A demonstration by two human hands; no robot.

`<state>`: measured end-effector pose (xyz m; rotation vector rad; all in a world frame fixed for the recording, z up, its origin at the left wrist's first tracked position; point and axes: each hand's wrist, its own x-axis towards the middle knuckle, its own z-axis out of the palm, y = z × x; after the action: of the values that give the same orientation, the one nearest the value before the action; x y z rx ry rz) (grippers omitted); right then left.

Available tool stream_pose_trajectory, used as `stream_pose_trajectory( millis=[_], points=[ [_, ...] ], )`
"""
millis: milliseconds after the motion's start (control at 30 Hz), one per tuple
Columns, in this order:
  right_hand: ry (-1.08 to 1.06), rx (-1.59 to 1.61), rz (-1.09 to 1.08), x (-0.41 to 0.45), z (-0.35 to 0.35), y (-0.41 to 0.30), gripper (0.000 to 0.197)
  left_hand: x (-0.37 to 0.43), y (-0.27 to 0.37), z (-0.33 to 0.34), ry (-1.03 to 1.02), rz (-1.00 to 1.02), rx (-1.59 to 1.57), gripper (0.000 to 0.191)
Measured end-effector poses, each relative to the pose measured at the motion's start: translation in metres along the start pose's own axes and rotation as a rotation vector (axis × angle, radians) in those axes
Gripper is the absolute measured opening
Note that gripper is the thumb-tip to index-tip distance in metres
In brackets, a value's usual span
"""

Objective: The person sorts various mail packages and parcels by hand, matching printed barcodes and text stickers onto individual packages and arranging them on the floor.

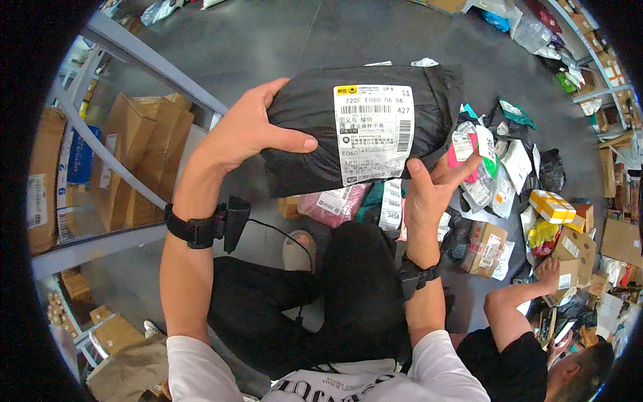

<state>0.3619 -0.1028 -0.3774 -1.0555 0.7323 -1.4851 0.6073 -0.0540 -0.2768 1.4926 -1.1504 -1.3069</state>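
A black plastic mailer bag (301, 110) is held up before me, its white shipping label (374, 133) facing me. My left hand (251, 125) grips its left end, thumb on the front. At the lower right edge, my right hand (429, 196) holds it with the thumb on the near side; some fingers are hidden behind. A small white number sticker (486, 142) is at the tip of my right index finger. Below the bag, beside my right hand, hangs a strip of number stickers (391, 206); what holds it cannot be seen. Behind it is a pink parcel (334, 203).
A metal shelf rack (100, 246) with cardboard boxes (145, 161) stands at my left. Heaped mailer bags (502, 171) and a taped carton (485, 248) lie on the floor at right. Near them, a co-worker (512, 346) reaches to a carton (572, 251). Shelves line the far right.
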Motion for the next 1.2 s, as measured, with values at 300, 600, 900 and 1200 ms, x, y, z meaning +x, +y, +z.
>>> stream_pose_trajectory(
  millis=[300, 600, 900, 1200],
  points=[
    [0.021, -0.031, 0.049, 0.001, -0.002, -0.007, 0.115, 0.010, -0.011, 0.004, -0.053, 0.015, -0.087, 0.072],
    [0.027, -0.124, 0.061, 0.013, -0.006, -0.010, 0.115, 0.013, -0.027, 0.009, -0.257, -0.211, -0.083, 0.056],
    [0.118, 0.235, -0.040, 0.044, -0.014, -0.027, 0.040, 0.037, -0.068, 0.072, 0.186, -0.254, -0.563, 0.041],
    [-0.052, 0.094, 0.381, -0.012, 0.020, -0.014, 0.014, 0.048, -0.072, 0.081, 0.432, -0.223, -0.600, 0.044]
  ],
)
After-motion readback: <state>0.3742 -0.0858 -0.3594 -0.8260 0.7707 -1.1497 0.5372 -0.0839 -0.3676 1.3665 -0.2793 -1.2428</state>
